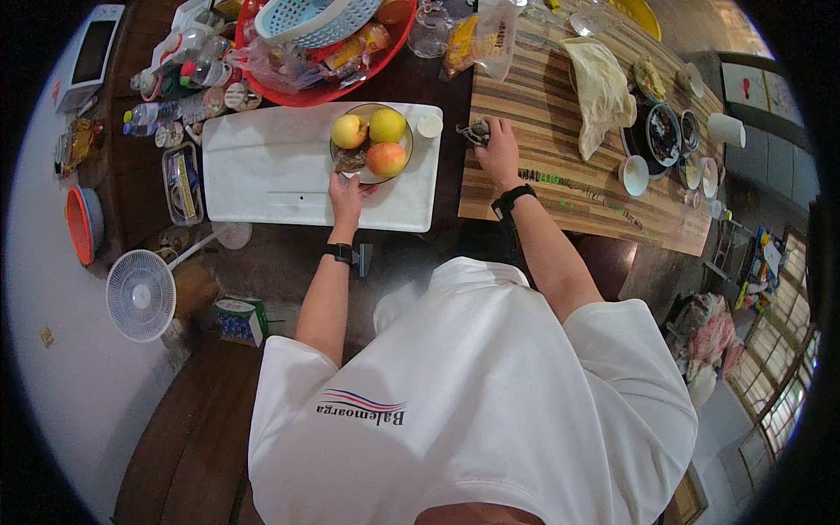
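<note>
A round see-through bowl [408,163] stands on the white board [262,166] with three yellow-red apples [386,160] in it. My left hand [348,194] grips the near rim of this bowl, fingers partly hidden below it. Close to those fingertips is a small brown crinkled thing [350,161], whose kind I cannot make out. On the striped wooden tabletop [542,114], at its left edge, my right hand [499,156] is closed on a small grey crumpled thing [477,132] that looks like a rag. A small white round lid or cup [429,126] sits right of the bowl.
Behind the board is a red basin [306,94] holding a blue basket [319,22] and packets. Bottles [206,72] crowd the far left. A pale cloth [597,92], bowls and cups [633,175] cover the table's right part. A white fan [141,296] stands at left.
</note>
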Tool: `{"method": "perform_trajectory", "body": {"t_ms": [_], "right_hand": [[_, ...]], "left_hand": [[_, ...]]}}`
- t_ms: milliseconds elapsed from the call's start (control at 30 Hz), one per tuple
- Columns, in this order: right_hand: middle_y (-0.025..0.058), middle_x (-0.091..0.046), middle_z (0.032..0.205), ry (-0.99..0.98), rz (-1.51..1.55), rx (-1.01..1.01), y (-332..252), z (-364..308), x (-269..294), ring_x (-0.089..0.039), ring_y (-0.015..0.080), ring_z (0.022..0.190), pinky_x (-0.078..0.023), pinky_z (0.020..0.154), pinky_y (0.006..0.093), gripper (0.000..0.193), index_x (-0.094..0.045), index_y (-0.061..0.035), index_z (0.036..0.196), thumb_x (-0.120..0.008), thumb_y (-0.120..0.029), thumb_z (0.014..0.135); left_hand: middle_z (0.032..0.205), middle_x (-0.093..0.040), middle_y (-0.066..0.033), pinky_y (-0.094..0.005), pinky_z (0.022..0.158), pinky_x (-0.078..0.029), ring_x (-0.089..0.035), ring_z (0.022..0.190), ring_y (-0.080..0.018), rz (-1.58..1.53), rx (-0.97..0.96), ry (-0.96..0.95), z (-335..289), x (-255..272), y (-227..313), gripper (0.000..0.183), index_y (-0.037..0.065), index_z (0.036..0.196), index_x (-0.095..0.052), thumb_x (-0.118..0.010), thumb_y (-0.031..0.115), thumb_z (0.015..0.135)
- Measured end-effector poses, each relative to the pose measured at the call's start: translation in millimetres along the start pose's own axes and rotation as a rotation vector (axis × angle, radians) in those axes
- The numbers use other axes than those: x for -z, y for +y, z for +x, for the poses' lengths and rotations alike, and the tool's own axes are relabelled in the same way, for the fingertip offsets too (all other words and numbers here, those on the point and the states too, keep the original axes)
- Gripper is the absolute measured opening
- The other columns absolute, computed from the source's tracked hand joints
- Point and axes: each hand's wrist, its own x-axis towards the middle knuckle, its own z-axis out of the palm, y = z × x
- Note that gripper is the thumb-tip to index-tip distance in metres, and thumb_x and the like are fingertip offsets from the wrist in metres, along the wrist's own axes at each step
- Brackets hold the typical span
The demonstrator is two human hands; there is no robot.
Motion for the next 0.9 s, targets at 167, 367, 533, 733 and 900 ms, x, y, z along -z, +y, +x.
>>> {"method": "perform_trajectory", "body": {"t_ms": [167, 367, 533, 733, 900], "right_hand": [[0.0206, -0.061, 0.120, 0.059, 0.103, -0.034, 4, 1, 1, -0.060, 0.0464, 0.111, -0.052, 0.091, 0.0510, 0.049, -0.060, -0.0031, 0.126, -0.073, -0.003, 0.079], [0.0228, -0.065, 0.113, 0.091, 0.255, -0.094, 9, 9, -3, -0.062, 0.0471, 0.108, -0.052, 0.089, 0.0517, 0.043, -0.061, -0.0017, 0.122, -0.076, -0.008, 0.081], [0.0233, -0.067, 0.105, 0.113, 0.304, -0.201, 0, 13, -17, -0.064, 0.0475, 0.103, -0.052, 0.087, 0.0511, 0.038, -0.060, -0.0002, 0.113, -0.078, -0.013, 0.083], [0.0213, -0.060, 0.118, 0.068, 0.235, -0.235, 1, 11, -13, -0.059, 0.0469, 0.111, -0.051, 0.091, 0.0524, 0.046, -0.055, -0.0042, 0.119, -0.080, -0.014, 0.081], [0.0232, -0.057, 0.121, 0.062, 0.212, -0.228, 46, 13, 7, -0.057, 0.0485, 0.113, -0.051, 0.093, 0.0541, 0.051, -0.052, -0.0006, 0.123, -0.080, -0.011, 0.082]], "left_hand": [[0.126, -0.061, -0.0255, -0.0460, 0.082, -0.068, -0.075, 0.095, -0.0373, 0.000, 0.019, 0.006, 14, 2, -8, 0.042, 0.002, 0.144, -0.035, -0.051, 0.000, 0.106], [0.121, -0.065, -0.0216, -0.0421, 0.083, -0.065, -0.075, 0.095, -0.0325, 0.030, 0.027, 0.004, 12, -1, -5, 0.042, 0.007, 0.143, -0.034, -0.054, 0.004, 0.106], [0.124, -0.064, -0.0207, -0.0413, 0.082, -0.065, -0.074, 0.097, -0.0323, 0.101, 0.065, 0.043, 18, 1, -12, 0.042, 0.010, 0.143, -0.033, -0.051, 0.003, 0.106], [0.132, -0.057, -0.0236, -0.0433, 0.076, -0.066, -0.073, 0.099, -0.0334, 0.189, 0.002, 0.144, 14, -14, -10, 0.051, 0.009, 0.151, -0.027, -0.050, 0.004, 0.106], [0.134, -0.055, -0.0234, -0.0425, 0.073, -0.066, -0.073, 0.100, -0.0329, 0.222, -0.012, 0.220, 12, -26, -7, 0.055, 0.009, 0.152, -0.026, -0.054, 0.006, 0.105]]}}
